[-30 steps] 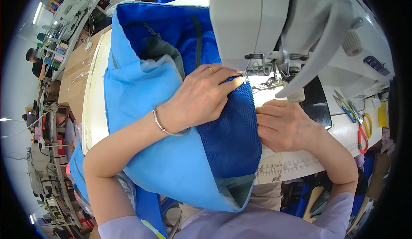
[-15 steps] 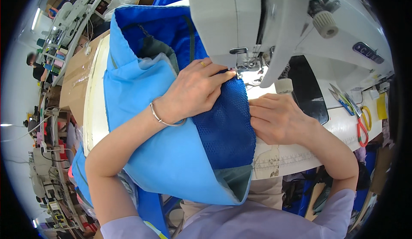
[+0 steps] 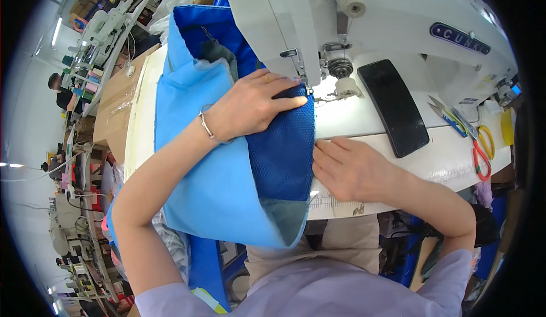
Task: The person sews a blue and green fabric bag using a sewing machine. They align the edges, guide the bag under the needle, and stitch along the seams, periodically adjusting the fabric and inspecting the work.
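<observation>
A light-blue fabric piece [image 3: 210, 186] with a dark-blue mesh panel [image 3: 281, 157] lies across the sewing machine's bed, its upper part standing in folds. The panel's right edge runs up to the presser foot [image 3: 309, 88]. My left hand [image 3: 250, 103] lies on the mesh just left of the foot, thumb and forefinger stretched out and apart, pressing the fabric down. Lower along the same edge, my right hand [image 3: 347, 166] has its fingertips closed on the mesh border. Its far fingers are hidden behind the hand. The grey corner [image 3: 290, 220] of the piece hangs over the table's front edge.
The white sewing machine [image 3: 398, 15] rises over the work. A black phone [image 3: 393, 109] lies right of the needle. Thread snips [image 3: 449, 118] and red-and-yellow-handled scissors [image 3: 482, 155] lie farther right. Cardboard [image 3: 116, 112] borders the table's left side; more machines line the left wall.
The whole view has shifted, showing more of the phone and machine. My left thumb and forefinger have spread apart. My right hand stays at the mesh edge, slightly lower along it.
</observation>
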Motion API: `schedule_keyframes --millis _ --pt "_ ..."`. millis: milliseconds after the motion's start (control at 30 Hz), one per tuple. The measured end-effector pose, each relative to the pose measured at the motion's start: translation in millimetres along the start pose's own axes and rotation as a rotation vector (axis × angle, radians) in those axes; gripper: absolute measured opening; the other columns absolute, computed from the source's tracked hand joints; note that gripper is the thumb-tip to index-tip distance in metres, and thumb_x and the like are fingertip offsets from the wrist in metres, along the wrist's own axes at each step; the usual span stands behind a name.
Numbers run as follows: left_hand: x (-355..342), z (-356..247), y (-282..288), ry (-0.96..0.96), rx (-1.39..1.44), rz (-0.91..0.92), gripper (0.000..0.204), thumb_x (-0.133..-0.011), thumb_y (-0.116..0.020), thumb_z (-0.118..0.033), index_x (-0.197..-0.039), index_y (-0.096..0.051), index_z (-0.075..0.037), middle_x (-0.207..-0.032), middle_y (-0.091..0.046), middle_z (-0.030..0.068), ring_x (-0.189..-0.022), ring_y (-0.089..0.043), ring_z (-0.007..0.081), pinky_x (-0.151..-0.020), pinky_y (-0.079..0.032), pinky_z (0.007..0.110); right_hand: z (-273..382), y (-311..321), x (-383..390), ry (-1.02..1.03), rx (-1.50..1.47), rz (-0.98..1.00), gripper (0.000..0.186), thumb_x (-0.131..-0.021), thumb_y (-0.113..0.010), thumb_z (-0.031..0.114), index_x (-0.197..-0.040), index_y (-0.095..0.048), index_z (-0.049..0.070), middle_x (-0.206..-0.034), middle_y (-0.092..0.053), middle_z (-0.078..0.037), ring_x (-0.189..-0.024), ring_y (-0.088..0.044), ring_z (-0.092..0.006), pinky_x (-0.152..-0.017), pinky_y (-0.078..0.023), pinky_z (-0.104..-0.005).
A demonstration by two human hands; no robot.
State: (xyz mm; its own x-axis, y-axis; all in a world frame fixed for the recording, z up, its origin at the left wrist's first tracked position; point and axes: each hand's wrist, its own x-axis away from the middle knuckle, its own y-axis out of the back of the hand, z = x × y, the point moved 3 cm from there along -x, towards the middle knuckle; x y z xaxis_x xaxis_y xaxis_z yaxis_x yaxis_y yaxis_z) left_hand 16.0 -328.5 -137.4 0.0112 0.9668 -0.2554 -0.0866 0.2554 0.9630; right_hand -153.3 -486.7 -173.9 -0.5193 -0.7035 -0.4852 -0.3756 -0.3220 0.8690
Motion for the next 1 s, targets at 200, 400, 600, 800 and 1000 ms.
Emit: schedule_keyframes --millis 200,400,600,800,1000 --pt "3.3 -92.6 29.9 0.099 0.282 0.295 0.039 -0.077 -0.076 -0.011 -0.115 -0.073 -0.001 -0.127 -0.069 0.0164 -0.119 -0.065 0.0361 -0.102 -0.054 0.048 61.6 20.1 27.8 -0.123 -0.178 -0.196 0.033 -0.083 -0.066 0.015 -0.109 -0.072 -0.005 -0.112 -0.069 -0.019 -0.106 -0.065 -0.0297 -0.087 -0.054 -0.0388" --pt "35.1 -125.7 24.3 0.224 0.274 0.018 0.036 -0.080 -0.075 -0.009 -0.114 -0.073 0.001 -0.125 -0.069 0.0172 -0.117 -0.066 0.0355 -0.102 -0.054 0.048 108.9 2.9 15.7 -0.164 -0.143 -0.156 0.037 -0.089 -0.064 0.020 -0.120 -0.071 -0.001 -0.111 -0.067 -0.012 -0.106 -0.061 -0.0270 -0.090 -0.051 -0.0364" --pt "35.2 -120.6 27.3 0.235 0.296 0.023 0.036 -0.083 -0.071 -0.001 -0.119 -0.072 -0.002 -0.124 -0.069 0.0135 -0.108 -0.069 0.0326 -0.097 -0.057 0.044 112.7 17.9 8.2 -0.132 -0.270 -0.239 0.025 -0.075 -0.071 0.013 -0.093 -0.073 -0.004 -0.099 -0.068 -0.013 -0.092 -0.062 -0.0242 -0.074 -0.054 -0.0324" --pt "9.6 -114.4 25.9 0.332 0.057 0.190 0.045 -0.078 -0.070 0.003 -0.120 -0.074 -0.012 -0.111 -0.071 0.0064 -0.088 -0.070 0.0223 -0.063 -0.059 0.032 113.0 12.7 9.7 -0.122 -0.235 -0.380 0.017 -0.069 -0.066 0.012 -0.076 -0.064 -0.004 -0.082 -0.057 -0.009 -0.079 -0.052 -0.0215 -0.066 -0.047 -0.0308" --pt "24.9 -104.1 11.1 0.248 0.074 -0.058 0.044 -0.074 -0.075 -0.003 -0.115 -0.077 -0.020 -0.106 -0.071 0.0003 -0.080 -0.068 0.0167 -0.055 -0.056 0.029 115.2 6.5 18.4 -0.158 -0.317 -0.285 0.020 -0.071 -0.068 0.011 -0.085 -0.070 -0.004 -0.093 -0.064 -0.011 -0.087 -0.059 -0.0224 -0.068 -0.053 -0.0302"
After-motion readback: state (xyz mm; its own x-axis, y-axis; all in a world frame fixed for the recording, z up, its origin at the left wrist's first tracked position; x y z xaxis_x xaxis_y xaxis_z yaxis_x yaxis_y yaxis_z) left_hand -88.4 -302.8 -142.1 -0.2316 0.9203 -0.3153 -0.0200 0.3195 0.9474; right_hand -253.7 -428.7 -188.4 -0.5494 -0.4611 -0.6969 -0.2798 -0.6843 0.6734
